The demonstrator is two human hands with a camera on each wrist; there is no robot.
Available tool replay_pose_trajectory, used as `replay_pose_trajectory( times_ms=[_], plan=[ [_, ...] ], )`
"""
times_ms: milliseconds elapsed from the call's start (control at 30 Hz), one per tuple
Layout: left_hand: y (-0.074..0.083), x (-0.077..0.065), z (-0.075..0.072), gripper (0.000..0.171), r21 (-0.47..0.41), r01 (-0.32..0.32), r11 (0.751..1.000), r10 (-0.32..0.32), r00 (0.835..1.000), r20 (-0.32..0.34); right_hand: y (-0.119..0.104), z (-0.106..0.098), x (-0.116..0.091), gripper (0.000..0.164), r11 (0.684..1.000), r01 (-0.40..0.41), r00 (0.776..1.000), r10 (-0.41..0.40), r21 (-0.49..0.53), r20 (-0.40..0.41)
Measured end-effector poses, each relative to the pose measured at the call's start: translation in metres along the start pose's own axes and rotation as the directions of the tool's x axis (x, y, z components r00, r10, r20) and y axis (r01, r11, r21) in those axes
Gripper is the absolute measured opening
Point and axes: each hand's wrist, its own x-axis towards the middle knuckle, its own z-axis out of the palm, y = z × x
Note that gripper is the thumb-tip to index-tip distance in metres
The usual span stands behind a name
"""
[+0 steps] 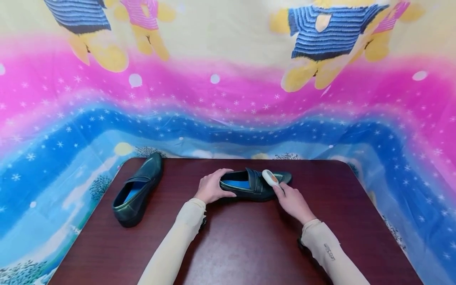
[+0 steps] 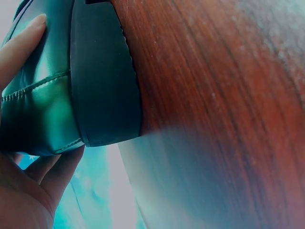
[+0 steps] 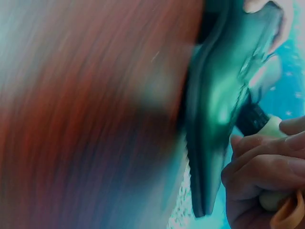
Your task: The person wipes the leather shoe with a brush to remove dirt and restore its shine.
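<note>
A dark green-black loafer (image 1: 253, 193) with a blue insole lies sideways at the back middle of the table, toe to the right. My left hand (image 1: 211, 187) grips it round the heel, the thumb along the near side. In the left wrist view the thick heel block (image 2: 107, 81) shows close up on the wood. My right hand (image 1: 295, 202) holds a small brush (image 1: 270, 178) with a pale handle and an orange patch on its back. Its dark bristles (image 3: 251, 119) are right at the shoe's upper, near the strap and toe.
A matching loafer (image 1: 146, 174) stands at the table's left back, toe pointing away. The dark red-brown wooden table (image 1: 242, 245) has rounded far corners. Behind and beside it hangs a cartoon-print cloth (image 1: 221, 99) in pink and blue.
</note>
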Motion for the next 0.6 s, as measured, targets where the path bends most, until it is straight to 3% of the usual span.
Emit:
replay_pose_trajectory(
  times_ms=[133, 267, 400, 600],
  plan=[
    [0.001, 0.002, 0.002, 0.086, -0.004, 0.010, 1.000, -0.010, 1.000, -0.004, 0.016, -0.009, 0.005, 0.046, 0.984, -0.008, 0.996, -0.007, -0.177, -0.088],
    [0.001, 0.001, 0.003, 0.085, -0.014, 0.005, 1.000, -0.005, 1.000, -0.014, 0.030, -0.022, 0.008, 0.041, 0.954, -0.049, 0.975, -0.018, -0.295, -0.220],
    [0.001, 0.001, 0.003, 0.085, -0.021, -0.001, 1.000, 0.001, 1.000, -0.017, 0.038, -0.034, 0.007, 0.044, 0.941, -0.109, 0.962, 0.018, -0.321, -0.273],
    [-0.002, 0.002, 0.003, 0.086, -0.014, 0.012, 1.000, -0.013, 1.000, -0.019, 0.036, -0.039, 0.009, 0.044, 0.954, -0.131, 0.969, 0.066, -0.270, -0.238]
  ],
)
